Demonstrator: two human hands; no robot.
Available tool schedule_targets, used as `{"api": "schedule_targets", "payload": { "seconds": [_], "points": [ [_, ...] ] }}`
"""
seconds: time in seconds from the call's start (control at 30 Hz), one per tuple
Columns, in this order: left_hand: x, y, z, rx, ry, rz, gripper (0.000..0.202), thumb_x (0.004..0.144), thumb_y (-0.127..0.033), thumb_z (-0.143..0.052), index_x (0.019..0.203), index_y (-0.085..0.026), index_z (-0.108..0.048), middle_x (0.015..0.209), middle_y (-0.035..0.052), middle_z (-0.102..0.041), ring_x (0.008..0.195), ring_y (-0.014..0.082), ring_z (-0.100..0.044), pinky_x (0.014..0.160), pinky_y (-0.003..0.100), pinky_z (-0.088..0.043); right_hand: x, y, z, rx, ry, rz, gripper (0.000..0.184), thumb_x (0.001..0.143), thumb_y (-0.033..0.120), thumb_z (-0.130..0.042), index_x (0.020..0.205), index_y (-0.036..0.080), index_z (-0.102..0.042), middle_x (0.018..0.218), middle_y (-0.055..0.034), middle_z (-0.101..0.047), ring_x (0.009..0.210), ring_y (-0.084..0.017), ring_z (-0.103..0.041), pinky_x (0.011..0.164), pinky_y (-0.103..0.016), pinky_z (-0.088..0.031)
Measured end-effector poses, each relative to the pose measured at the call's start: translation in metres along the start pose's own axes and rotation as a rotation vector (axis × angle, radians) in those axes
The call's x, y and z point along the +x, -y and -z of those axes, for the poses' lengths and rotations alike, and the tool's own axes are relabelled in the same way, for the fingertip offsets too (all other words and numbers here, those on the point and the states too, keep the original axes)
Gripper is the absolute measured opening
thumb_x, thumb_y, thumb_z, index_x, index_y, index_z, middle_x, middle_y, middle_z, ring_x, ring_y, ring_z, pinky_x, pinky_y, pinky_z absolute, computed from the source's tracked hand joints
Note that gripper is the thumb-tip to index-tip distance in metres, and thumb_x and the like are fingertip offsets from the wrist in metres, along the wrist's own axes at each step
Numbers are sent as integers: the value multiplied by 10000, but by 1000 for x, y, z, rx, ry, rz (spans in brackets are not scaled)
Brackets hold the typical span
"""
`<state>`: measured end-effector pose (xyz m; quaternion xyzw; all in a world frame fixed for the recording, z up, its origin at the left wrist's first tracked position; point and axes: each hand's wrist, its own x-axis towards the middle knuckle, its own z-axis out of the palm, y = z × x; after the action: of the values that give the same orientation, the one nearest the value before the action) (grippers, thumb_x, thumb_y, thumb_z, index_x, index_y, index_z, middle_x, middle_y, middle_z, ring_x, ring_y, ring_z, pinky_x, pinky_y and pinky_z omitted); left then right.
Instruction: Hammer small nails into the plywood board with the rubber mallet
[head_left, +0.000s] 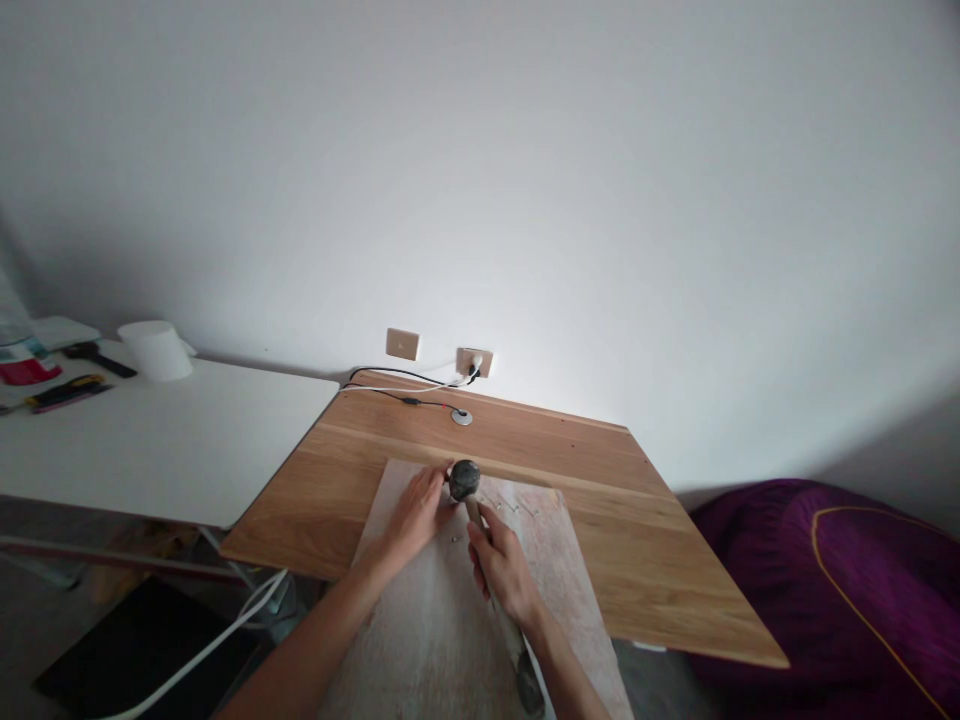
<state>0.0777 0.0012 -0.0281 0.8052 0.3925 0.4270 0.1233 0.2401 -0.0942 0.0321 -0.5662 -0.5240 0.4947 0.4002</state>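
Note:
My right hand (504, 560) is wrapped round the handle of a hammer (466, 480) with a dark, rounded head. The hammer head is up near the far end of a worn, whitish board (420, 640), beside the fingers of my left hand (420, 512). Those left fingertips are drawn together in a pinch, and the hammer head hides whatever is between them. Several small nails (516, 509) show in a row on the board, to the right of the hammer head. A small shiny piece (454, 539) lies nearer me, between my hands.
The board rests on a wooden tabletop (675, 560) against the wall. Cables (409, 387) run to a wall socket (475, 362). At left, a white table (225, 430) bears a paper roll (156, 350) and tools (71, 390). A purple beanbag (847, 580) sits at right.

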Motion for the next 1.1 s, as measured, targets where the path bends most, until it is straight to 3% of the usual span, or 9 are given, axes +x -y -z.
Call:
{"api": "schedule_targets", "payload": {
  "seconds": [0.13,0.23,0.57,0.73,0.9,1.1],
  "points": [
    [2,-2,2,3,25,12,534,912,-91,-620,1418,-199,-486,1085,81,-722,998,252,-685,902,424,-579,-3,2,4,44,-72,11,582,902,638,-556,1248,170,-543,599,102,-507,321,-73,-413,276,-175,-289],
    [3,-2,2,23,25,1,484,903,-48,-596,1358,-203,-540,1018,69,-738,938,247,-695,868,407,-576,-5,5,6,70,-100,-4,563,882,647,-566,1179,170,-541,581,111,-485,322,-72,-403,269,-172,-285],
    [2,-3,3,-16,32,21,509,871,-18,-581,1345,-199,-535,988,59,-745,929,234,-705,871,389,-577,-6,6,3,68,-91,-11,616,887,633,-567,1283,162,-524,595,104,-499,332,-76,-419,272,-172,-301],
    [1,-6,4,-6,18,-9,563,854,-128,-679,1381,-208,-500,1248,115,-671,1180,288,-639,1007,463,-552,-2,2,-2,50,-45,13,576,919,622,-540,1276,171,-537,596,101,-503,337,-76,-422,280,-171,-318],
    [1,-8,7,16,45,-14,543,841,-106,-678,1354,-202,-529,1271,128,-658,1217,306,-624,1027,477,-549,2,-5,-4,38,-2,-11,557,917,632,-549,1235,175,-558,611,91,-514,342,-79,-437,285,-175,-326],
    [1,-3,3,9,78,-8,531,899,-60,-593,1404,-206,-515,1042,78,-737,968,240,-706,894,395,-588,-2,-6,1,81,-75,-9,584,906,619,-572,1285,178,-527,628,98,-512,336,-72,-428,285,-172,-307]
  ]
}}
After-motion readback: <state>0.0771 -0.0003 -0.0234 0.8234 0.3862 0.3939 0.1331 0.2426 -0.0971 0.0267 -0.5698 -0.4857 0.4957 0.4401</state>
